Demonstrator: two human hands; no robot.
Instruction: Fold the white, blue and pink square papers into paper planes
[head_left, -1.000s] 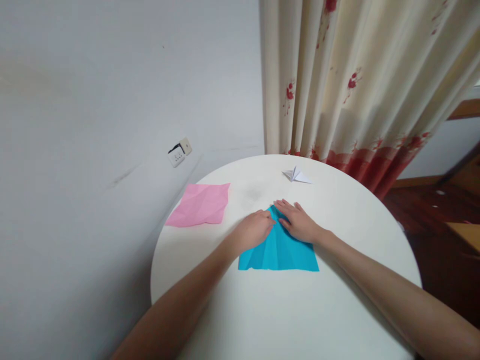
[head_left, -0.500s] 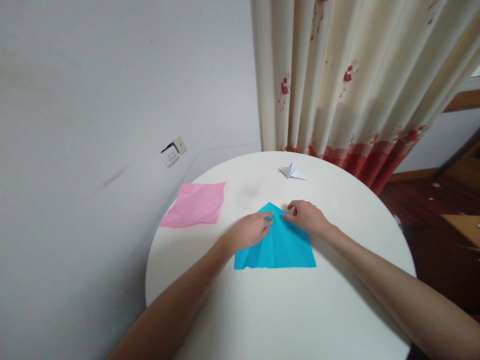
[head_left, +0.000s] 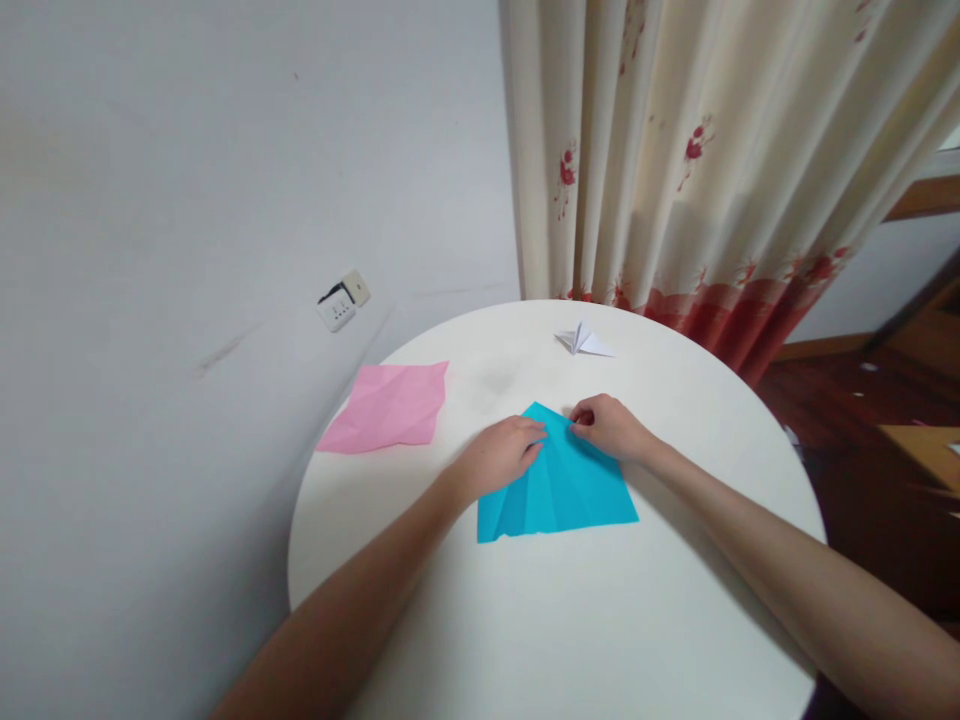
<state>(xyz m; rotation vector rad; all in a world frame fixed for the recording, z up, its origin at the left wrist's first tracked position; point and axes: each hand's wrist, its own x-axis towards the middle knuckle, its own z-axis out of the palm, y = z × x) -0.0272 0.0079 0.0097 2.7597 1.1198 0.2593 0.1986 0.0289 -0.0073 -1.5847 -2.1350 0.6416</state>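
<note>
Round white table (head_left: 555, 620): its near part is under two bare arms (head_left: 360, 600).
Bright blue creased paper sheet (head_left: 577, 490): it lies on the table in front of the person. The wide, wavy edge is near and the pointed top is far. Fold lines fan down from the point.
Left hand (head_left: 499, 458): it rests palm down on the left side of the blue sheet. The fingers lie close together, and their tips are just below the point.
Right hand (head_left: 609, 425): the thumb and fingertips bend in and pinch the right slanted edge of the blue sheet, near the point.
Pink creased paper sheet (head_left: 390, 405): it lies to the left, well apart from the blue one, with a corner at the table's rim.
Small white folded paper shape (head_left: 589, 343): it sits past the right hand, near the far rim.
White wall socket (head_left: 337, 310): it is on the pale wall (head_left: 225, 150), beside a cream plate (head_left: 356, 287).
Cream cloth curtain with red flowers (head_left: 675, 150): it hangs behind the table, with a red band low down.
</note>
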